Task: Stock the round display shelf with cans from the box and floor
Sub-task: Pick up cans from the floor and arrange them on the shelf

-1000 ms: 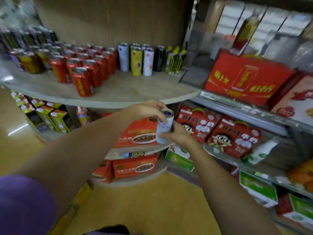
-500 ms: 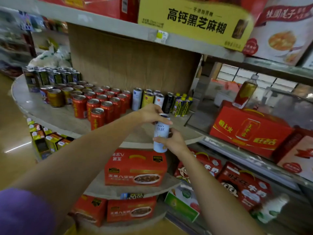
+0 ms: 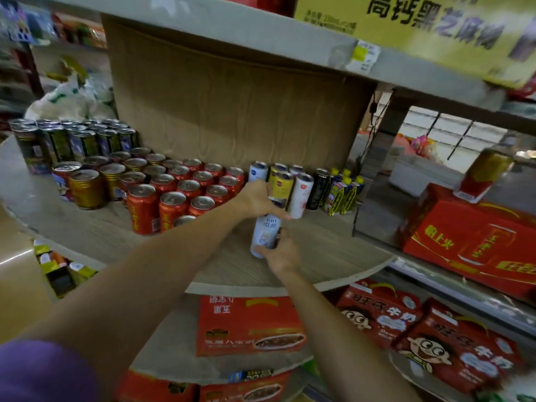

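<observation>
- I have the white can (image 3: 265, 233) held upright in both hands, over the bare wood of the round display shelf (image 3: 319, 256), just in front of the row of tall slim cans (image 3: 301, 195) standing at the back panel.
- My left hand (image 3: 258, 200) caps the top, fingers curled round the rim; my right hand (image 3: 282, 252) grips the base, fingers wrapped round the lower wall. Both are grasping the can, neither released.
- I judge the step to be setting this can down with its like, so the landmark is that slim-can row: I would aim for the free patch directly in front of it.
- The red cans (image 3: 171, 208) stand close on the left of the slim-can row; I would keep the left forearm high so it does not sweep their tops.
- I would lower it straight, label facing out, until the base sits flat; whether it already touches the shelf I cannot tell, as the right hand hides the bottom edge.
- A tall narrow can tips easily, so I would let go at the base first, steady it from the top, then lift away.
</observation>
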A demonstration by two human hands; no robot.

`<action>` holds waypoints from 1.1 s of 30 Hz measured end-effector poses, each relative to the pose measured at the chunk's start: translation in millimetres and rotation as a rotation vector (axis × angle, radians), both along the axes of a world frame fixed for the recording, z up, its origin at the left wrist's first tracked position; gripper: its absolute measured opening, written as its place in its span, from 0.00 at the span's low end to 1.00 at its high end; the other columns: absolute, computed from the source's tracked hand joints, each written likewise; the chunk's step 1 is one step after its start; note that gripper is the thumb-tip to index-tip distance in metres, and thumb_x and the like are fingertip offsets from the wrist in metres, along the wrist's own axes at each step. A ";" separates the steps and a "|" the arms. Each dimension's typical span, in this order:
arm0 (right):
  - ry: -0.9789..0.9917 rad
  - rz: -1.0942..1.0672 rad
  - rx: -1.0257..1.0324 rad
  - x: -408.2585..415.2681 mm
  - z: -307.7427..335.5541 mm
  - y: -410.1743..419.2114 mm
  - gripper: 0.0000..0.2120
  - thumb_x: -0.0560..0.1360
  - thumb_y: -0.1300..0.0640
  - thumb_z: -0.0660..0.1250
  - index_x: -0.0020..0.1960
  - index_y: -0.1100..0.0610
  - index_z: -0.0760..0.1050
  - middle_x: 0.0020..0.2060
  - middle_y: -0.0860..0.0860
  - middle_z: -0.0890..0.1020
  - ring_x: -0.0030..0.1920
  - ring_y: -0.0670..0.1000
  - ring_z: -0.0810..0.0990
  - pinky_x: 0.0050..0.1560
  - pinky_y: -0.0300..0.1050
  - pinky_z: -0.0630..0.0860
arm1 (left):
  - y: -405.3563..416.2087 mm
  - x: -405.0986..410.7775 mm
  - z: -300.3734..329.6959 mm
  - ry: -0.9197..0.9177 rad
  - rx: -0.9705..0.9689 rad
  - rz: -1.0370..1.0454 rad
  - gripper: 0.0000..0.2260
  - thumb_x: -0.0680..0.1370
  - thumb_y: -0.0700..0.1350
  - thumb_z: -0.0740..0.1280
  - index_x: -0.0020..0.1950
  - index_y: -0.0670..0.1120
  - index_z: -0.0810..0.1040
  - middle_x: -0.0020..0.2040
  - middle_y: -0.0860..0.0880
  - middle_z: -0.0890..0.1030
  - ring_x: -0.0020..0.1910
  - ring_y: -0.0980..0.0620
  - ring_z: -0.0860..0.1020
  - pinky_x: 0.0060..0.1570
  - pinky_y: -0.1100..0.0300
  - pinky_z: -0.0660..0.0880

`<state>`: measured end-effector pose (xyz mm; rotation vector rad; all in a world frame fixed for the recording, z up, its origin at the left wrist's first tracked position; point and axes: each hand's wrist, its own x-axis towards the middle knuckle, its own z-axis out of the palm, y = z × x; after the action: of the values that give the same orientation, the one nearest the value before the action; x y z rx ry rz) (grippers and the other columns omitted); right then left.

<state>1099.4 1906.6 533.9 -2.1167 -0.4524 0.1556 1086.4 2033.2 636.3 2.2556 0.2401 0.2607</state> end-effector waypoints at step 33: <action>0.058 -0.214 0.013 90.8 1.5 104.9 0.30 0.69 0.54 0.76 0.67 0.58 0.70 0.59 0.54 0.79 0.58 0.55 0.78 0.57 0.47 0.76 | 94.5 89.6 0.3 0.014 0.234 0.058 0.22 0.69 0.46 0.78 0.61 0.42 0.78 0.55 0.44 0.81 0.56 0.45 0.79 0.59 0.51 0.75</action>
<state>1190.2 2011.5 535.4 -2.1264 -0.1902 0.0903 1176.0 2127.7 636.6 2.4853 0.2959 0.3185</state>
